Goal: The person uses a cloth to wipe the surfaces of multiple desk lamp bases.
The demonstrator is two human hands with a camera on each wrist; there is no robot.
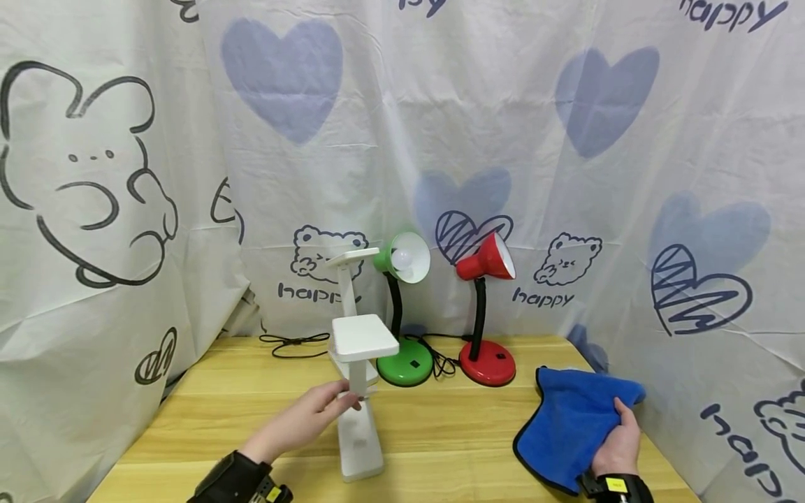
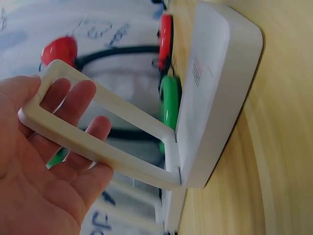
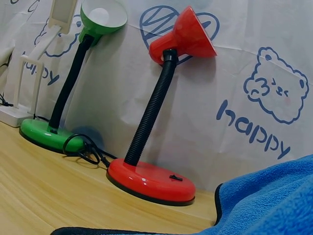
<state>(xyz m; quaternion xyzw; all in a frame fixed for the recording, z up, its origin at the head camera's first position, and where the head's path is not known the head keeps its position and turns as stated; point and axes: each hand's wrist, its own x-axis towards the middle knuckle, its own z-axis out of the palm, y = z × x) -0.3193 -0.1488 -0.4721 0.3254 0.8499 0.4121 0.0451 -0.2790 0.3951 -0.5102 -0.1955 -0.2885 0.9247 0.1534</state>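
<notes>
My left hand (image 1: 311,412) holds a white desk lamp (image 1: 360,447) by its upright arm, a little above the base. Close up in the left wrist view, the fingers (image 2: 73,105) pass through the lamp's open frame-shaped arm (image 2: 132,171), and its base (image 2: 220,78) stands on the wooden table. Over on the right side, my right hand (image 1: 619,443) grips a blue cloth (image 1: 560,419) with black edging, the thumb lying on top. Part of that cloth (image 3: 274,200) fills the lower corner of the right wrist view, where the hand itself is hidden.
Behind the held lamp stands a second white lamp (image 1: 348,297). Next to it are a green lamp (image 1: 405,363) and a red lamp (image 1: 487,363), with a black cable (image 1: 292,342) at the back left. A printed curtain (image 1: 390,140) hangs behind the table (image 1: 453,440).
</notes>
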